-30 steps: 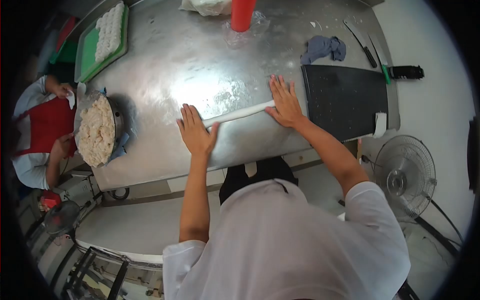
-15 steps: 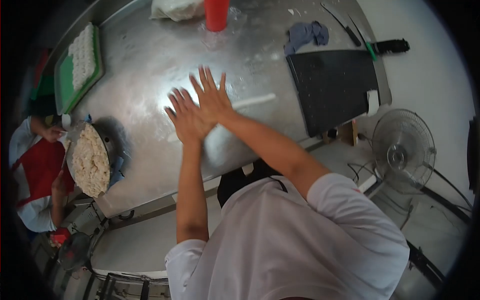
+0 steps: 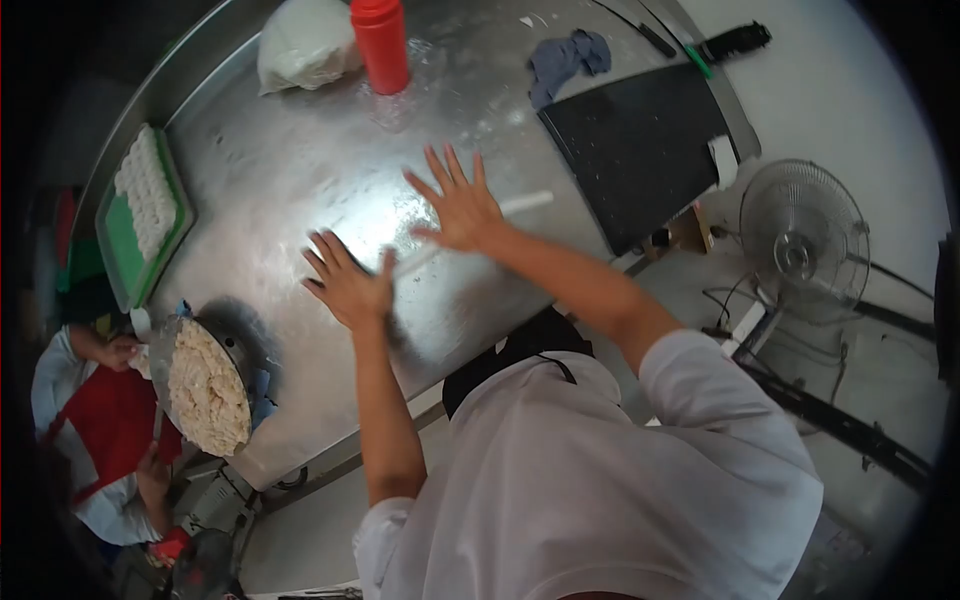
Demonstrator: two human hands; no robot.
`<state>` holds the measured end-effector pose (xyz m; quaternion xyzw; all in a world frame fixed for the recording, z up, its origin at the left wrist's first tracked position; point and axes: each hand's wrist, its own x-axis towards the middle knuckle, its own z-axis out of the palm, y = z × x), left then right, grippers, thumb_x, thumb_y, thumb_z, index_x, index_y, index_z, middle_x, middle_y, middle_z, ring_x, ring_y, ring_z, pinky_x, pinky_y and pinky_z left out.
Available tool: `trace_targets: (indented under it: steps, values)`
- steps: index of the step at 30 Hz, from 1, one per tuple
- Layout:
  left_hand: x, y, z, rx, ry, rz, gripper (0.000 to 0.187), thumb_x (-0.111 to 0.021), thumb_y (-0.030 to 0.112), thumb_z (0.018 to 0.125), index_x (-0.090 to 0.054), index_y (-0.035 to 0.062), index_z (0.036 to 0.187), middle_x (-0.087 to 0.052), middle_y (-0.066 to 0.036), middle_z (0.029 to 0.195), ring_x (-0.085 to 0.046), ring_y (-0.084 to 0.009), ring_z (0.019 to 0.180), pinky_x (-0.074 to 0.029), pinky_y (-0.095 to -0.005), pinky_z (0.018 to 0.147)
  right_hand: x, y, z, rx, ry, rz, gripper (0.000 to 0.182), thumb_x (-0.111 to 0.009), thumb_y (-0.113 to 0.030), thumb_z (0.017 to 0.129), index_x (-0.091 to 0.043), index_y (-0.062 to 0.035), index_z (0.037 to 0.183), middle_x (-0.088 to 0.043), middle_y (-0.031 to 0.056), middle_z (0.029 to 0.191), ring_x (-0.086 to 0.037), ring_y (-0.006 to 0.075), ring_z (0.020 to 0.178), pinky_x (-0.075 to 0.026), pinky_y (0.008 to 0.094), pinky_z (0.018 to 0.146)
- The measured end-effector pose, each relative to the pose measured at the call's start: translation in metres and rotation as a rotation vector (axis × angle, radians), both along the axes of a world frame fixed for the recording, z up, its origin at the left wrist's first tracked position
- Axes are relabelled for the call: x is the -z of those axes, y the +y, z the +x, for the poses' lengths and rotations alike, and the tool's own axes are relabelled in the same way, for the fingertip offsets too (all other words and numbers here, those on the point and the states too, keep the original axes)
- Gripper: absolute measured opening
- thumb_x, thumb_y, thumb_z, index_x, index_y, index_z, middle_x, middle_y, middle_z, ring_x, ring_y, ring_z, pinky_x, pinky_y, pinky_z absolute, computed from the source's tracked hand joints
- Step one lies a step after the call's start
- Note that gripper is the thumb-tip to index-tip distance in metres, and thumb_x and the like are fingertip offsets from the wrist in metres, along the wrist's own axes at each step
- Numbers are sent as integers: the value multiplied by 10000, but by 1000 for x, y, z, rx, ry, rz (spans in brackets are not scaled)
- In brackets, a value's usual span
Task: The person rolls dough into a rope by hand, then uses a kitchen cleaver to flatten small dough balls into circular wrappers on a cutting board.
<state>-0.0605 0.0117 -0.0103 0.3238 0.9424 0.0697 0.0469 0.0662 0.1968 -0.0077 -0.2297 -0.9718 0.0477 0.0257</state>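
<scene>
A thin white dough rope [image 3: 527, 203] lies on the steel table, passing under my right hand [image 3: 462, 210] and showing again between the hands. That hand is flat over it, palm down with fingers spread. My left hand [image 3: 352, 288] also lies flat with fingers spread, at the left end of the visible rope. Whether dough lies under its palm is hidden. Neither hand grips anything. The two hands are apart from each other.
A red squeeze bottle [image 3: 383, 55] and a filled plastic bag [image 3: 307, 45] stand at the back. On the right are a black board [image 3: 635, 150], a cloth [image 3: 568, 65] and knives. A green tray [image 3: 120, 240] of white pieces and a bowl of filling [image 3: 208, 390] sit left, beside a co-worker [image 3: 110, 430].
My hands were close together, overlapping at the thumbs, and have spread apart along the dough rope. The camera view has shifted. The co-worker remains by the bowl.
</scene>
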Motion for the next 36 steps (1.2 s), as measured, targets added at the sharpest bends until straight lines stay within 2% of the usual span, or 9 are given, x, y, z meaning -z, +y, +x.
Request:
trace_targets:
  steps: [3, 5, 7, 11, 16, 21, 25, 30, 36]
  values:
    - [1, 4, -16, 15, 1, 41, 1030, -536, 678, 938, -229, -22, 1628, -189, -199, 1719, -135, -381, 1597, -68, -609, 1262, 10, 26, -19, 48, 8, -25, 958, -387, -759, 966, -192, -137, 1669, -57, 228, 1729, -71, 432, 1593, -85, 726, 1207]
    - [10, -32, 15, 96, 9, -13, 1024, -533, 673, 941, -230, -26, 1627, -186, -200, 1720, -132, -383, 1597, -58, -611, 1260, 7, 4, 20, -87, 2, 24, 947, -422, -756, 951, -303, -113, 1637, -157, 207, 1721, -131, 390, 1594, -125, 683, 1220]
    - [26, -81, 71, 125, -10, 201, 1027, -541, 659, 938, -220, -30, 1628, -178, -215, 1718, -139, -391, 1595, -57, -603, 1260, -3, -25, 91, -170, 18, -102, 916, -468, -720, 953, -353, -97, 1615, -205, 184, 1716, -181, 383, 1585, -168, 616, 1237]
    - [10, -80, 74, 51, -55, 142, 1047, -516, 692, 938, -197, -21, 1636, -161, -235, 1716, -123, -402, 1596, -75, -606, 1257, 13, -37, 160, -244, 19, -191, 885, -523, -678, 952, -361, -113, 1615, -248, 160, 1708, -253, 396, 1560, -214, 568, 1239]
    - [6, 2, -39, -83, -48, -18, 988, -409, 693, 997, -155, -6, 1646, -77, -237, 1727, -47, -404, 1603, -61, -632, 1256, -5, 33, 53, -5, -42, 58, 889, -466, -705, 972, -287, -156, 1647, -136, 213, 1723, -161, 400, 1586, -152, 578, 1258]
    - [27, 6, -49, 24, -9, 85, 929, -383, 662, 1020, -200, -6, 1638, -120, -218, 1726, -69, -413, 1598, -70, -636, 1254, 18, 74, 18, -70, 152, 18, 885, -449, -686, 988, -254, -138, 1655, -110, 253, 1715, -122, 404, 1592, -110, 582, 1265]
    - [12, -75, 61, 155, 0, 79, 1127, -616, 720, 839, -268, -15, 1620, -216, -214, 1708, -142, -386, 1596, -55, -672, 1234, 2, 15, 115, -99, 33, -93, 905, -485, -633, 991, -283, -11, 1617, -193, 258, 1696, -171, 405, 1583, -147, 577, 1257]
    - [19, -100, 88, 141, -40, 84, 1247, -610, 785, 808, -154, -22, 1642, -160, -238, 1715, -91, -395, 1603, 25, -698, 1217, 12, 1, 212, -370, -61, -104, 925, -556, -588, 966, -270, 5, 1615, -197, 245, 1700, -181, 393, 1584, -179, 529, 1261]
    - [3, -19, -21, -102, -63, -29, 1080, -512, 745, 914, -158, 51, 1661, -74, -260, 1721, -43, -422, 1601, 16, -735, 1197, 13, 75, 92, -116, 78, -49, 923, -462, -650, 1001, -237, -16, 1633, -116, 258, 1713, -144, 396, 1589, -135, 529, 1275]
